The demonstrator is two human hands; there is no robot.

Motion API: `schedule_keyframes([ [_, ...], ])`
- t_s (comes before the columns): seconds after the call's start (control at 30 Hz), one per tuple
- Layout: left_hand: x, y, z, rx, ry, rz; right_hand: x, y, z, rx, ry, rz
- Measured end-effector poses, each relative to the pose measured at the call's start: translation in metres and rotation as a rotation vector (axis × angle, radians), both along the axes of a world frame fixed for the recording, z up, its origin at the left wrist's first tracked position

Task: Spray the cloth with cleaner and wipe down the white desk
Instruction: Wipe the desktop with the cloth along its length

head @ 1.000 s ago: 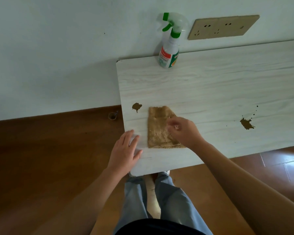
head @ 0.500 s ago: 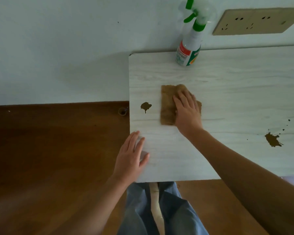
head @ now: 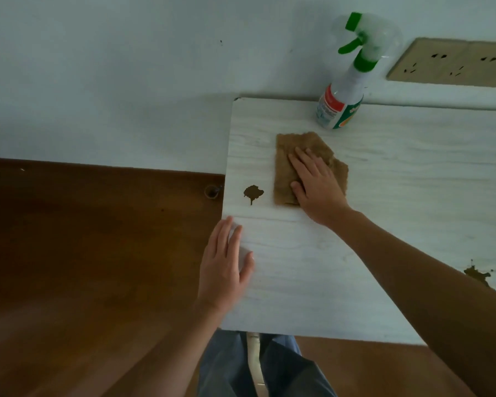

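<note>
Up-frame the cloth (head: pixel 307 142) has slid under the flat-pressing right hand (head: pixel 318 190); left hand (head: pixel 224 267) rests released on the bench (head: pixel 398 202). Further pushing could topple the spray bottle (head: pixel 340 107).

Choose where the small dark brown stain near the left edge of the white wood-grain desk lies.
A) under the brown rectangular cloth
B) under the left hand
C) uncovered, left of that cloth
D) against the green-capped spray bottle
C: the small dark brown stain lies bare on the white wood-grain desk, a gap left of the brown rectangular cloth under the right hand.
</note>
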State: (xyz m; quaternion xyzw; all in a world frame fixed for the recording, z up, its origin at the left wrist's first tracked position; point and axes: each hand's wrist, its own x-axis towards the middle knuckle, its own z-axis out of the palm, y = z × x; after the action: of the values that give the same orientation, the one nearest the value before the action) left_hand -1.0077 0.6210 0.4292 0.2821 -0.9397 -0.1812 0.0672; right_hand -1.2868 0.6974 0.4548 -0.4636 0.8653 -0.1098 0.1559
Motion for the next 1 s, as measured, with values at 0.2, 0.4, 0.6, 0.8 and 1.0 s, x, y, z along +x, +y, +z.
schedule_keyframes([
  [0.2, 0.0, 0.001, -0.005, -0.014, 0.003, -0.002, -0.037, -0.074, -0.005, -0.013, -0.003, 0.019],
  [0.4, 0.001, 0.002, -0.009, -0.049, 0.025, -0.013, -0.052, -0.152, -0.007, -0.048, 0.049, 0.044],
  [0.6, 0.001, 0.003, -0.008, -0.051, 0.032, -0.011, -0.023, -0.144, -0.008, -0.086, -0.018, 0.257],
  [0.8, 0.001, 0.003, -0.006, -0.057, 0.01, -0.008, -0.051, -0.065, -0.008, -0.039, -0.011, 0.129],
  [1.0, 0.001, 0.003, -0.007, -0.038, 0.026, -0.005, -0.062, -0.101, -0.003, -0.008, 0.054, 0.043],
])
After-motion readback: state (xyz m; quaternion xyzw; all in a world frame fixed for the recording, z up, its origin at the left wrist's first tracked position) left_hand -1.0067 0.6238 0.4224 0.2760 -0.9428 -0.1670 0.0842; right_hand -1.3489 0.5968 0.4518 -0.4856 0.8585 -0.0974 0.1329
